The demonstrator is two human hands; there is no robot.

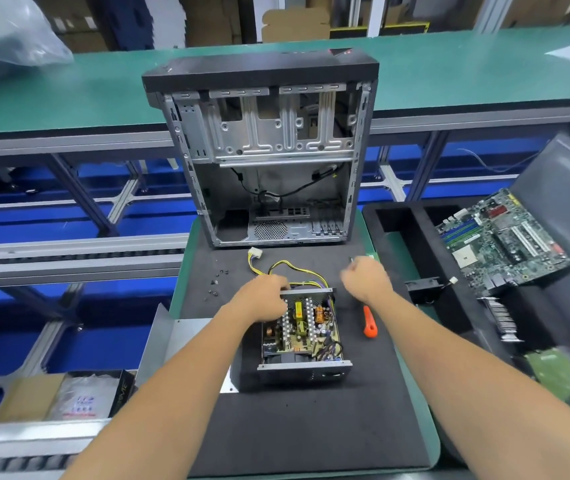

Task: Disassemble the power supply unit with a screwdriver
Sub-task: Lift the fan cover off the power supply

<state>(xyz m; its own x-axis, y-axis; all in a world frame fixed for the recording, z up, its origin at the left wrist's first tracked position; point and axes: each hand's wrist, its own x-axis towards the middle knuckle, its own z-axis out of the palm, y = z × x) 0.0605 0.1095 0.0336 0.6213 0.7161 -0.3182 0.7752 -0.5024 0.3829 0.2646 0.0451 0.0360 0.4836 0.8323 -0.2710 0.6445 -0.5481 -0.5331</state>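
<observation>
The power supply (302,336) sits near the middle of the black mat (311,427) that covers the counter (430,420), its cover off and its circuit board, coils and capacitors open to view from above. A bundle of yellow and black wires (288,268) loops out from its far end to a white plug (255,253) lying on the mat. The left hand (265,299) rests on the far left corner of the power supply, fingers curled over the metal edge and pressing on it. The right hand (366,277) hovers to the right of the far end, apart from the box, closed into a loose fist; a thin dark tip pokes out at its far side, but whether its grip pinches something I cannot tell. An orange-handled screwdriver (369,322) lies on the mat just right of the power supply, under the right wrist, touched by neither hand. A few small dark screws (217,280) are scattered on the mat to the left. A grey metal cover (186,344) lies at the near left, partly under the left forearm. Beyond the power supply stands an open, emptied computer case (266,150). To the right, a green motherboard (498,244) leans in a black foam tray (401,223).
</observation>
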